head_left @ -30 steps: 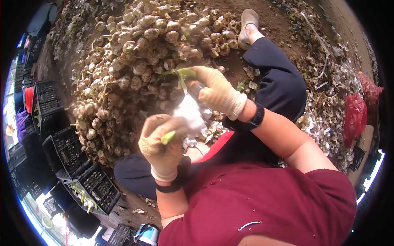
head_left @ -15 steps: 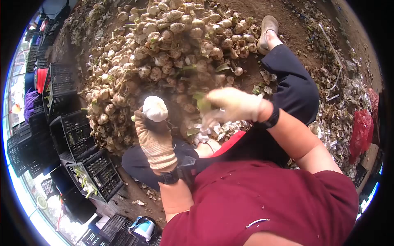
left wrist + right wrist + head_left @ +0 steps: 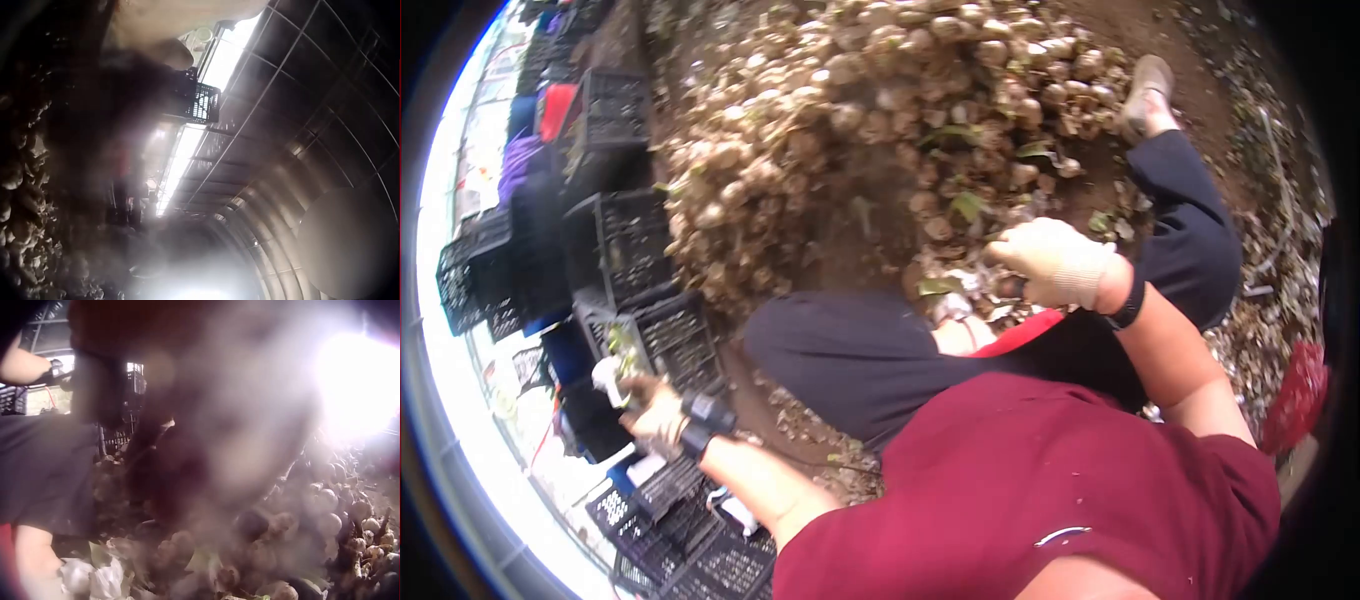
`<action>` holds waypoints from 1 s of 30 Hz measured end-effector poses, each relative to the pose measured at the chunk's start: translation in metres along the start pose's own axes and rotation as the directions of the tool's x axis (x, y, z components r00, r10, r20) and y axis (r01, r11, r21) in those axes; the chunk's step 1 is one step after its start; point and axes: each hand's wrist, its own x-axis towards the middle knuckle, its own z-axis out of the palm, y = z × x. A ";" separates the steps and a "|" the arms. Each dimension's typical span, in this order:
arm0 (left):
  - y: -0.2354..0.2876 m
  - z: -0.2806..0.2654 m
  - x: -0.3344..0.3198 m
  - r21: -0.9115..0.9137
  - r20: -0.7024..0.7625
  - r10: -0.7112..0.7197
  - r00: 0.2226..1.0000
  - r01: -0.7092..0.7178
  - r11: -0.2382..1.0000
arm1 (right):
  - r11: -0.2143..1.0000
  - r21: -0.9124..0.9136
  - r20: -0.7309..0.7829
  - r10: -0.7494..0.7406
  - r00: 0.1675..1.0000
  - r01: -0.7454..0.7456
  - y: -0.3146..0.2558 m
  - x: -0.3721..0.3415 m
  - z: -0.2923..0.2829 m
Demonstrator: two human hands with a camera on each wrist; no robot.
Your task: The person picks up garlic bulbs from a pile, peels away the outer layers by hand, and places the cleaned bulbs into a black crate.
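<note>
My left hand, in a pale work glove, reaches out to the side by a black crate. At its fingertips is a white peeled garlic bulb, right by the crate's near corner, with green stems behind it. My right hand, gloved too, is over my lap in front of the garlic heap. Its fingers curl round a small tool, of which a dark end shows below the glove; the tool's kind cannot be told. Both wrist views are blurred, and neither shows what the hands hold.
More black crates line the left side. Loose white skins and leaves lie by my foot between the legs. A red mesh bag lies at far right, beside scattered skins. My knee stands between the heap and my left arm.
My left hand has carried the white bulb from in front of the heap leftward to the crates. The right hand has dropped back toward my lap, and the leaf piece at its fingers is gone.
</note>
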 end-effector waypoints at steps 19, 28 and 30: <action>-0.387 -0.189 -0.154 0.597 0.136 -0.625 0.769 -0.566 -0.568 | 0.998 0.005 -0.170 0.060 0.984 -0.060 0.012 -0.003 -0.008; -0.402 -0.178 -0.171 0.487 0.035 -0.690 0.723 -0.615 -0.620 | 0.992 0.124 -0.213 0.029 0.977 -0.002 0.010 -0.003 -0.020; -0.403 -0.184 -0.155 0.629 0.029 -0.764 0.644 -0.606 -0.487 | 0.985 0.171 -0.240 0.039 0.970 0.003 0.012 -0.004 -0.026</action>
